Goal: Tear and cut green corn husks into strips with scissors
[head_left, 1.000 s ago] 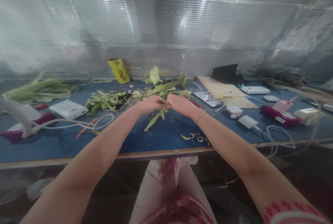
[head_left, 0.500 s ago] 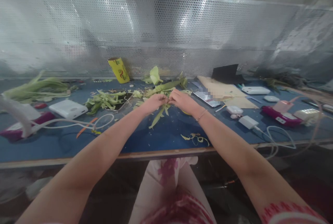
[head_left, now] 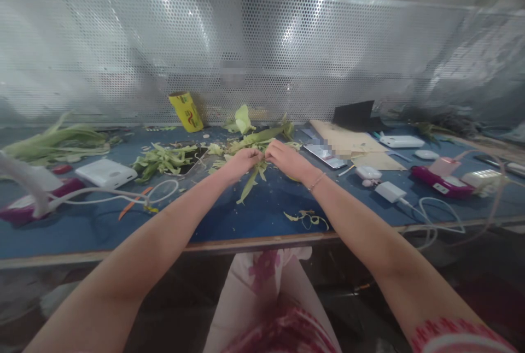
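My left hand (head_left: 245, 162) and my right hand (head_left: 284, 157) meet over the middle of the blue table, fingers closed in a pinch. Between them is a pale green leaf strip (head_left: 247, 186), resembling corn husk, whose torn end hangs toward me. The fingers partly cover where it is gripped. Just behind the hands lie longer green leaves (head_left: 264, 134), with a lighter upright leaf (head_left: 243, 119) among them. To the left of my left hand, a heap of torn green strips (head_left: 162, 160) partly covers a dark flat device (head_left: 196, 160).
A yellow tube (head_left: 187, 112) leans near the perforated metal panel (head_left: 270, 58). Long leaves (head_left: 61, 140) and a white power bank (head_left: 105, 173) lie left. On the right are a phone (head_left: 326, 156), brown paper (head_left: 348, 137), a white charger (head_left: 390, 192) and a purple power strip (head_left: 441, 182) with cables.
Both hands stay at nearly the same spot, with slight finger movement on the leaf strip. The hanging end has shifted a little. The whole view has moved very slightly.
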Tool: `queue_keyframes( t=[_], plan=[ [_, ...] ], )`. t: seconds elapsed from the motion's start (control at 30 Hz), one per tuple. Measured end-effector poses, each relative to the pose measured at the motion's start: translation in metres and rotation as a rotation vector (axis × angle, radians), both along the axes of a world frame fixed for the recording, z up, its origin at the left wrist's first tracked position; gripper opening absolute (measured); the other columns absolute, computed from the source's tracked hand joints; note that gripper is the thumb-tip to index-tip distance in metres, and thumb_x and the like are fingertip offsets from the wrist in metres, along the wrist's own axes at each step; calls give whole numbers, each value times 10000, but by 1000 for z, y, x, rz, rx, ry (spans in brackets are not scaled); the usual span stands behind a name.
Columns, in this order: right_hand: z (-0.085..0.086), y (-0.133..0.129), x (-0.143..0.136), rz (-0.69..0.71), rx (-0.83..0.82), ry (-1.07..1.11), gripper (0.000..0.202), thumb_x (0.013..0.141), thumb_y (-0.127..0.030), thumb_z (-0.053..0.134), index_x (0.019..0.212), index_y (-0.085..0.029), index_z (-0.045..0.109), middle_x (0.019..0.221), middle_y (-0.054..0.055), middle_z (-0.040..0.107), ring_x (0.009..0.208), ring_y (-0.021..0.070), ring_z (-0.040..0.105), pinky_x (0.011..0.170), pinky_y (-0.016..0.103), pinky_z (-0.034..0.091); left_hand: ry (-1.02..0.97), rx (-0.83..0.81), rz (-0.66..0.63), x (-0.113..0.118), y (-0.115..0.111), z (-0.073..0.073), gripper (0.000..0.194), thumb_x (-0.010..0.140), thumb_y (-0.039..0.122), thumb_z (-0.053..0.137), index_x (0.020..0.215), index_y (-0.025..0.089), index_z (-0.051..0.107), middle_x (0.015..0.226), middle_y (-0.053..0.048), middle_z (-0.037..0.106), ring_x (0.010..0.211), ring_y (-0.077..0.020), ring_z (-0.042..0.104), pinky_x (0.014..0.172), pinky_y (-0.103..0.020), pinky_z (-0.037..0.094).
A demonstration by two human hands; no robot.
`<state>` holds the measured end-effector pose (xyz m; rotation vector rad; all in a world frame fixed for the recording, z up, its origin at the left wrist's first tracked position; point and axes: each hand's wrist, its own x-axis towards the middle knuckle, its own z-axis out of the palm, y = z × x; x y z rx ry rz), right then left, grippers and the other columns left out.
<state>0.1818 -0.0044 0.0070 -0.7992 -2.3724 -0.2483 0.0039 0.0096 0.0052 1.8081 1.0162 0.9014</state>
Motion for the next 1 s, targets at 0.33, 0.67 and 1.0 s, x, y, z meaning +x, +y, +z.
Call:
queue_keyframes(
  t=[0.33,0.67,1.0],
  plan=[
    [3,-7,-2,26,-23,90,111,823,-103,403,785,-206,419,839,44,435,802,173,459,764,321,423,-27,2,-13,0,0,-1,209,737,369,579,668,185,508,526,45,347,442,-65,296,471,-238,264],
    [-3,-3,-2,10,62,101,111,824,-105,409,782,-208,414,822,45,438,790,174,466,741,315,423,6,158,-27,-1,2,1,125,709,261,548,770,152,561,648,18,525,580,-86,454,585,-238,351],
    [1,-5,1,1,82,-3,149,875,-120,389,766,-211,437,816,51,444,796,182,455,746,331,422,118,230,-12,-3,-1,8,96,702,213,549,768,144,563,649,7,542,588,-103,478,592,-248,361]
  ],
)
